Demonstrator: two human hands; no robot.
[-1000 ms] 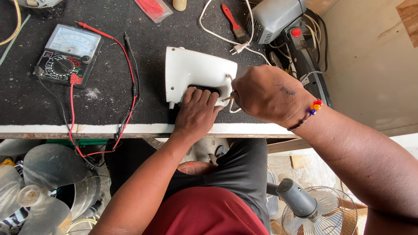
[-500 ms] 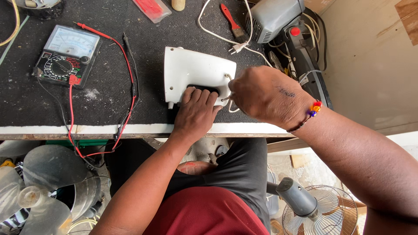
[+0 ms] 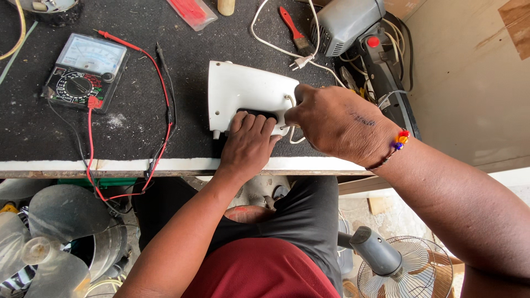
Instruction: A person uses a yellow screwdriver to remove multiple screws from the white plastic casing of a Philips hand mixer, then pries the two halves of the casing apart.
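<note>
A white plastic appliance housing [image 3: 243, 91] lies on the dark workbench [image 3: 138, 132] near its front edge. My left hand [image 3: 249, 143] rests flat against the housing's near side, fingers on a black part [image 3: 256, 114] of it. My right hand [image 3: 337, 124] grips the housing's right end, where a white cord [image 3: 292, 135] loops out; a beaded bracelet sits on that wrist. What the right fingers pinch is hidden.
An analog multimeter [image 3: 83, 72] with red and black leads [image 3: 163, 105] lies at the left. A red-handled brush [image 3: 292, 27], a white plug [image 3: 298, 62] and grey equipment [image 3: 353, 22] sit at the back right. Fan parts [image 3: 403, 267] stand on the floor below.
Both hands and the housing stay almost where they were; my right hand has shifted slightly left along the housing's end.
</note>
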